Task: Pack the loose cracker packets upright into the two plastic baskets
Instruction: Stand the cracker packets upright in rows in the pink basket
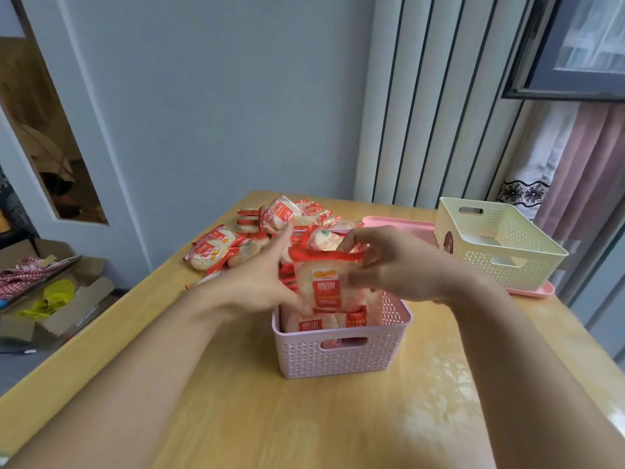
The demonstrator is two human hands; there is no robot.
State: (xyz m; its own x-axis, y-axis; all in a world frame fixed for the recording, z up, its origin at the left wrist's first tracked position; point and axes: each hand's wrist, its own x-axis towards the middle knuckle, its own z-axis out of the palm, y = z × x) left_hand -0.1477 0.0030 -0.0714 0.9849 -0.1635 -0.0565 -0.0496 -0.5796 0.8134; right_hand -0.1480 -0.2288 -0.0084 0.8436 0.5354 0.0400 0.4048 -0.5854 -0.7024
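A pink plastic basket (341, 358) stands mid-table with several cracker packets upright inside. Above it I hold a red-and-white cracker packet (321, 287) upright. My right hand (392, 265) pinches its red top edge. My left hand (260, 275) has its fingers spread against the packet's left side, thumb near its lower part. A heap of loose packets (236, 238) lies on the table behind the basket, to the left. A cream plastic basket (497, 245) sits at the back right, with what looks like white items low inside.
The cream basket stands on a pink tray (399, 224) near the table's right edge. The wooden table (236, 418) meets the wall at the back. An open cardboard box (50, 299) with cloth sits on the floor to the left.
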